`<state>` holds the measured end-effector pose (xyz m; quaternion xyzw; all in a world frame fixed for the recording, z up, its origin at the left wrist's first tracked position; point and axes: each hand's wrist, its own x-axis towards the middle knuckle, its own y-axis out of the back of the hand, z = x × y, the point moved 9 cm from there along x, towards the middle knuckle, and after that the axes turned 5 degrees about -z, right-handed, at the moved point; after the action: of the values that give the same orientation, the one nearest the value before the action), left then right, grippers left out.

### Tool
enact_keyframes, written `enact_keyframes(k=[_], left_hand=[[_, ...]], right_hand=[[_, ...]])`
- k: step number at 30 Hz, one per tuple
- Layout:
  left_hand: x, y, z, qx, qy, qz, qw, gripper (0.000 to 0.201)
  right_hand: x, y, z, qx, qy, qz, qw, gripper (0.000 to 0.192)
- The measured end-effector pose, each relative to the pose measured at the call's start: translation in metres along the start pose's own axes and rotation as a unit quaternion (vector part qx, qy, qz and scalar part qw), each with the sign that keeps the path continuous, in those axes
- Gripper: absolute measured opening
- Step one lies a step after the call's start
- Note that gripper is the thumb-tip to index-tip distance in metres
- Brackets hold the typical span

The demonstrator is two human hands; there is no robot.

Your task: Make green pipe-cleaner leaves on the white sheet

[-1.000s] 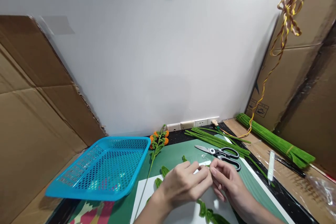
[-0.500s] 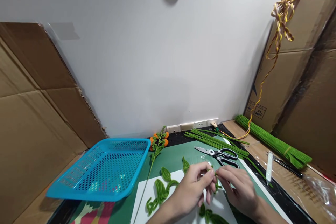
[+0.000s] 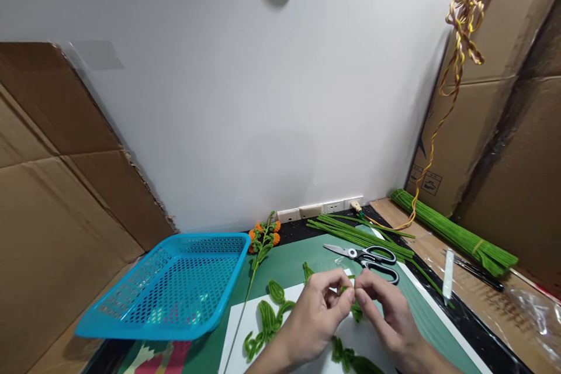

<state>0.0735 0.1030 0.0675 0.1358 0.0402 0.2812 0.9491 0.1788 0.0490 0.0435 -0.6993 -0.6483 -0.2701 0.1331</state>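
Midway through bending green pipe cleaner into leaf shapes, to judge by what lies about. Already shaped: a cluster of looped green leaves (image 3: pixel 268 321) lying on the white sheet (image 3: pixel 239 333) near the front edge of the desk, and more curled green pieces (image 3: pixel 346 357) at the very front, partly cut off by the picture's edge. Still unused: a loose sheaf of straight green stems (image 3: pixel 359 235) toward the back of the desk, and a tied green bundle (image 3: pixel 456 235) along the right edge (plenty left, by the look of it).

In work now: a short green pipe cleaner piece (image 3: pixel 354 304), fuzzy, bright green, bent downward, held just above the sheet between both hands. Left hand (image 3: pixel 318 315) closed on it, thumb and forefinger pinching its top. Right hand (image 3: pixel 385 312) likewise pinched shut on the same spot, fingertips touching those of the left. Exact shape of the bend hidden by the fingers.

Just behind the hands, scissors (image 3: pixel 366 256) on the green mat (image 3: pixel 289 260), blades apart. At the mat's back left, a finished sprig with orange blossoms (image 3: pixel 264 238), beside the blue basket (image 3: pixel 175 283).
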Motion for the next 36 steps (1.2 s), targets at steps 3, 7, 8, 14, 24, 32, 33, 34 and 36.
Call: enact_keyframes(k=[3, 7, 8, 14, 24, 32, 33, 34, 36], left_hand=[[-0.002, 0.006, 0.013, 0.147, -0.053, -0.003, 0.988, 0.029], [-0.009, -0.007, 0.03, 0.41, -0.234, -0.022, 0.881, 0.022], [-0.012, -0.012, 0.031, 0.464, -0.273, -0.021, 0.843, 0.025], [-0.013, -0.011, 0.027, 0.431, -0.282, 0.001, 0.857, 0.027], [0.015, -0.025, -0.044, -0.277, 0.064, -0.064, 0.956, 0.053], [0.017, -0.022, -0.032, -0.273, -0.017, -0.078, 0.959, 0.05], [0.017, -0.021, -0.03, -0.259, -0.017, -0.078, 0.963, 0.05], [0.017, -0.02, -0.029, -0.246, -0.015, -0.075, 0.966, 0.051], [0.016, -0.015, -0.028, -0.21, -0.012, -0.062, 0.976, 0.052]], right_hand=[[0.0, -0.017, 0.034, 0.202, -0.156, -0.022, 0.967, 0.033], [-0.004, -0.038, 0.059, 0.398, -0.306, -0.062, 0.862, 0.049], [-0.005, -0.039, 0.061, 0.412, -0.332, -0.069, 0.846, 0.05], [0.01, -0.005, 0.037, 0.165, -0.239, -0.105, 0.951, 0.045], [0.01, 0.003, -0.035, -0.358, 0.21, -0.063, 0.908, 0.017], [0.016, 0.0, -0.029, -0.219, 0.176, -0.056, 0.958, 0.02], [0.016, -0.001, -0.027, -0.202, 0.167, -0.053, 0.964, 0.02], [0.016, 0.0, -0.024, -0.186, 0.154, -0.047, 0.969, 0.021], [0.016, 0.001, -0.015, -0.145, 0.105, -0.038, 0.983, 0.025]])
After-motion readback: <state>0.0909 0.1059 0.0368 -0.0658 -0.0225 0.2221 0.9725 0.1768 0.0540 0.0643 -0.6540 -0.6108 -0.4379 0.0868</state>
